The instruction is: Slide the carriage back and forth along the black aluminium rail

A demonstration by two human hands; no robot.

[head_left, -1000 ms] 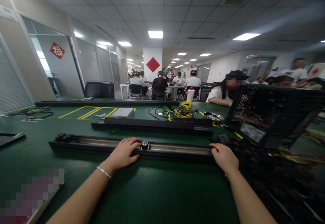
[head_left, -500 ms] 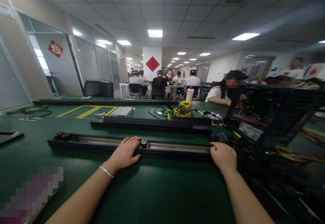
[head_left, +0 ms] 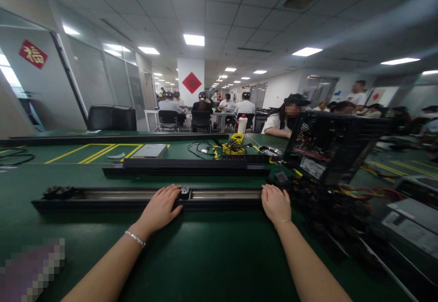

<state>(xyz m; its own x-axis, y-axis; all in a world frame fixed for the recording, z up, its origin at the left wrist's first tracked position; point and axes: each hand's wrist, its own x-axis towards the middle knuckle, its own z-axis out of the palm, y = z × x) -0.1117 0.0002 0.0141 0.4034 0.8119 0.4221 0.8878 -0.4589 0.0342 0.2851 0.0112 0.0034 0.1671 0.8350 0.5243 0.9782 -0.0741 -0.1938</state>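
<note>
Long black rail [head_left: 219, 205] lies across middle of frame on green tabletop [head_left: 212, 256]. Left hand [head_left: 161, 208] spread over it beside small block [head_left: 185, 193], right hand [head_left: 276, 204] curled at right end; cannot tell if either grips. Best: steady both points evenly, fingers off block. Since earlier frame: view swung right, gray box [head_left: 412, 224] showing more; hands' spots on rail unchanged.

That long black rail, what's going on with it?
The person's left hand rests near the middle of the long black rail, beside a small block. The right hand is at the rail's right end. The rail lies on the green table, with another black rail behind it and a computer case off to the right.
</note>
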